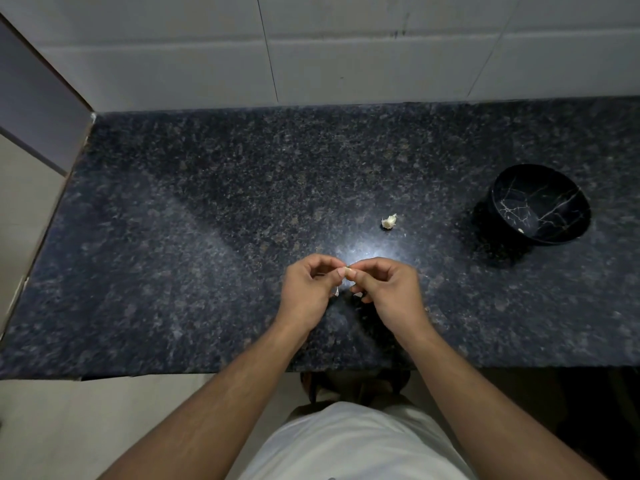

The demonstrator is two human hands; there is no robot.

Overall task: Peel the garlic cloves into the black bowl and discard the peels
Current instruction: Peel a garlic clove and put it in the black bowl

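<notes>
My left hand (308,289) and my right hand (384,285) meet above the dark granite counter (207,237), fingertips pinching one small garlic clove (349,271) between them. Small white peel scraps (336,291) lie on the counter just below the fingers. A remnant of the garlic bulb (389,221) lies on the counter beyond my hands. The black bowl (540,202) with white marbling stands to the right, with one small pale clove (521,231) inside near its front rim.
A tiled wall (346,46) rises behind the counter and a wall panel (38,98) closes off the left end. The counter's front edge (173,374) runs just in front of my body.
</notes>
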